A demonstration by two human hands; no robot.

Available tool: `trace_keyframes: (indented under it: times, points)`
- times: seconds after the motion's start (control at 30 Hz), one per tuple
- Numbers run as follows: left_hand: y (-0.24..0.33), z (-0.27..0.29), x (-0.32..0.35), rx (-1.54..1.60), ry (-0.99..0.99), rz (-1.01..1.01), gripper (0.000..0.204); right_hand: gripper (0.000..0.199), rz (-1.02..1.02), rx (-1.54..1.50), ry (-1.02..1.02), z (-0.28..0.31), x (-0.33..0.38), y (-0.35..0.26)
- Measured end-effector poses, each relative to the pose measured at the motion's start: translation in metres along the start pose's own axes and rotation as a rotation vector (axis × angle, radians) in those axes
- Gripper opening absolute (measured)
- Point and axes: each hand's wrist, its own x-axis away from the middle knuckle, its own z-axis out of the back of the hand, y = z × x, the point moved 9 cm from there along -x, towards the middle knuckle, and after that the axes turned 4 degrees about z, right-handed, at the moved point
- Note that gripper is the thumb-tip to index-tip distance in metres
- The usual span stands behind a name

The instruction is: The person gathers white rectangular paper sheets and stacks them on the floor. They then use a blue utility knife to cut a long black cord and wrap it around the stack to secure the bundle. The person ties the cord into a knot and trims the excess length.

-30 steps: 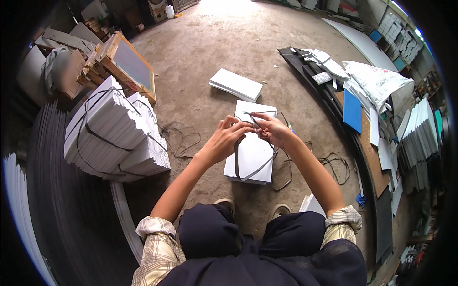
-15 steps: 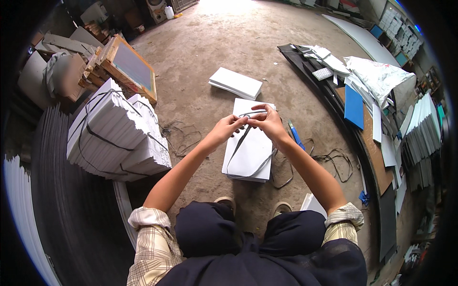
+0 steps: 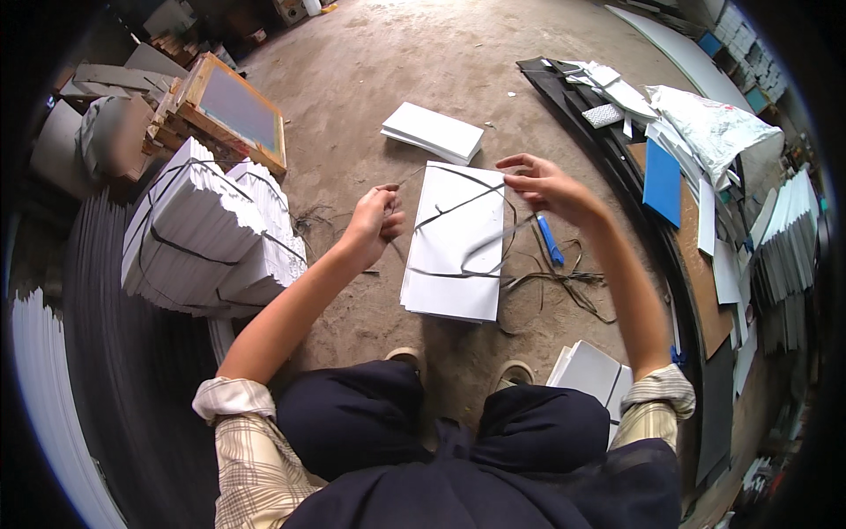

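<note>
A stack of white sheets [image 3: 449, 264] lies on the dirt floor in front of my knees, with a dark strap [image 3: 467, 207] looped loosely over it. My left hand [image 3: 374, 220] is closed on one end of the strap, to the left of the stack. Above the stack's far right corner, my right hand [image 3: 542, 181] pinches the other end. The two hands are held wide apart. A blue pen-like tool [image 3: 549, 240] rests on the floor just right of the stack.
A big strapped bundle of white sheets [image 3: 207, 234] stands at left, a wooden-framed panel [image 3: 233, 110] behind it. Another white stack [image 3: 434, 132] lies farther off. Loose straps [image 3: 564, 286] tangle at right, beside blue and white boards [image 3: 665, 181] and a white bag [image 3: 714, 128].
My hands were close together over the stack's far end; now they have pulled apart, left hand to the left and right hand to the right, drawing the strap out.
</note>
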Motion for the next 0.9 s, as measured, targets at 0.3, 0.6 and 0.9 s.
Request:
trace_keyframes:
  times: [0.3, 0.6, 0.9]
  points:
    - [-0.04, 0.004, 0.081, -0.589, 0.204, -0.085, 0.036, 0.02, 0.367, 1.231, 0.327, 0.106, -0.034, -0.091]
    - [-0.252, 0.029, 0.099, -0.131, 0.593, 0.1, 0.028, 0.023, 0.269, 0.44, 0.431, 0.091, -0.122, 0.16]
    - [-0.36, 0.029, 0.014, 0.57, 0.725, 0.004, 0.043, 0.058, 0.172, -0.043, 0.376, 0.075, -0.127, 0.223]
